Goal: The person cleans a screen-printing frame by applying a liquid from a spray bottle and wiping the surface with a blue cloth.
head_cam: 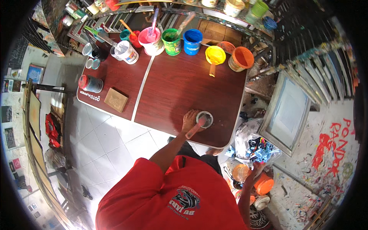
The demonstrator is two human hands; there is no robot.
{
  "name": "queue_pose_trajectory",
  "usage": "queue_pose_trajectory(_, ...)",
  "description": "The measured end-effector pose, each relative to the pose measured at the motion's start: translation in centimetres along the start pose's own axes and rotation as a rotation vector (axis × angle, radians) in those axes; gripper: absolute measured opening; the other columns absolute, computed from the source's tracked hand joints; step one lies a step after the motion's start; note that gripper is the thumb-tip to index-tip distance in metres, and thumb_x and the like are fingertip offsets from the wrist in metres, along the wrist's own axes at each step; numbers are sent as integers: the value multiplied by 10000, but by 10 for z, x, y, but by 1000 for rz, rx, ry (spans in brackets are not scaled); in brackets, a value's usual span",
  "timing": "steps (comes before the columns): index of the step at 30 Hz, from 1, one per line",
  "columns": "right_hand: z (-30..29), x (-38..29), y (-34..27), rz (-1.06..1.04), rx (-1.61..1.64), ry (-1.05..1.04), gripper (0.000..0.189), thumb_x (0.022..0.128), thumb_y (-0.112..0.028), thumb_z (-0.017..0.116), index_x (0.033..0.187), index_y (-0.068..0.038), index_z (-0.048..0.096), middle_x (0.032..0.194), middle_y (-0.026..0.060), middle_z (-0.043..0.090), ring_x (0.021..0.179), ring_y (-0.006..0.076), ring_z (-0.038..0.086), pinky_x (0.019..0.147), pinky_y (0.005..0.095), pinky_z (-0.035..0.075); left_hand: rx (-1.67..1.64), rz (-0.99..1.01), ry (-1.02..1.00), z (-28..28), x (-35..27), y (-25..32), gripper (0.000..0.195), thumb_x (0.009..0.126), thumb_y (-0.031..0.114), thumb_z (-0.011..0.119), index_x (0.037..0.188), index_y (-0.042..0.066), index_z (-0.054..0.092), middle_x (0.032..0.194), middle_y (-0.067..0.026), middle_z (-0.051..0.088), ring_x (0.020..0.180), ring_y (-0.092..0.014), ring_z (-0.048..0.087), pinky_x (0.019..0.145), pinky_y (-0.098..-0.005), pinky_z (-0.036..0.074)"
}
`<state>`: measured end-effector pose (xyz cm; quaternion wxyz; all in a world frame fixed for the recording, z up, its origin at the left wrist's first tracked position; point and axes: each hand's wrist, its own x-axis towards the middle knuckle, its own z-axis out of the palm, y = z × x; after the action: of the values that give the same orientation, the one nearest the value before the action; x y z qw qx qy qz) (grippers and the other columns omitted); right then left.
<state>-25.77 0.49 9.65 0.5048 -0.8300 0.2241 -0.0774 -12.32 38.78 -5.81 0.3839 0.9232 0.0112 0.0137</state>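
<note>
My left hand (191, 120) is closed around the side of a small round paint container (204, 119) near the front edge of the dark red table (178, 86). A flat spatula with a reddish, paint-stained handle (193, 131) leans out of that container over my wrist. Low on the right, off the table, my right hand (258, 167) is at the lower edge of a clear plastic bag (244, 141) holding blue and dark scraps. Its fingers are partly hidden, and I cannot tell whether they grip anything.
Along the far edge stand pink (149, 40), green (171, 43), blue (193, 41), yellow (215, 54) and orange (241, 59) paint containers. A brown block (116, 99) and a red-lidded jar (91, 83) lie at the left. A framed screen (286, 112) leans at the right, above orange-lidded tubs (264, 184).
</note>
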Motion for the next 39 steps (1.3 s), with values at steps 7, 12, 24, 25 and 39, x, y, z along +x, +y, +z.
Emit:
queue_pose_trajectory(7,94,8,-79,-17,-160,-14,547,924,-283,513,1366,2,363,1283,118,492,1159,239,484,968,363,381,90,13,77,-87,50,-34,719,626,387,806,1218,117,499,1218,-149,474,1186,-367,428,963,-510,355)
queue_pose_trajectory(12,208,63,-105,-231,-2,-32,553,939,-289,501,1355,39,345,1297,188,475,1198,287,468,1010,380,349,-697,-415,196,-187,106,-136,603,696,284,786,1167,30,507,1172,-105,518,1014,-244,543,862,-373,464)
queue_pose_trajectory(24,385,80,-160,-348,-273,-436,513,806,-265,667,1207,-8,477,1065,192,534,967,347,547,819,435,440,-223,-500,868,-262,110,-276,569,659,165,808,1117,-44,542,1097,-138,597,977,-228,576,877,-345,440)
queue_pose_trajectory(25,398,81,-155,-406,-302,-436,519,793,-266,683,1199,-11,482,1051,185,536,957,347,545,814,437,440,-209,-573,858,-264,108,-278,589,654,177,814,1128,-39,538,1102,-136,598,982,-228,574,879,-346,439)
queue_pose_trajectory(39,427,48,-160,-458,-301,-397,785,633,-314,830,1247,-22,437,1152,195,514,1052,374,521,875,447,436,-60,-551,415,-192,-32,-144,837,735,307,738,1379,31,280,1356,-263,355,1259,-403,354,1039,-473,303)
